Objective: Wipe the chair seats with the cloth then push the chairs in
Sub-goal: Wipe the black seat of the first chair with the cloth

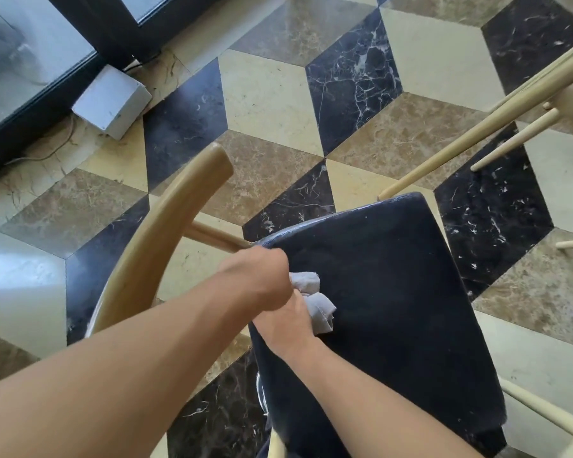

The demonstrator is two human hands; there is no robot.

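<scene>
Your left hand (258, 279) and right hand (285, 322) both bunch the cloth (318, 309) | cloth on the dark seat (394, 292), at its left edge | unwiped seat lies rightward, long axis running away from you

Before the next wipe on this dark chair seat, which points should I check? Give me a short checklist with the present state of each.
1. Cloth in the hands: ok, left hand and right hand both grip it.
2. Cloth touching the seat: ok, it rests on the left part.
3. Seat free of other objects: ok.
4. Rest of the seat already wiped: cannot tell.
5. Chair's backrest clear of the stroke: ok, it curves left of the seat.
</scene>
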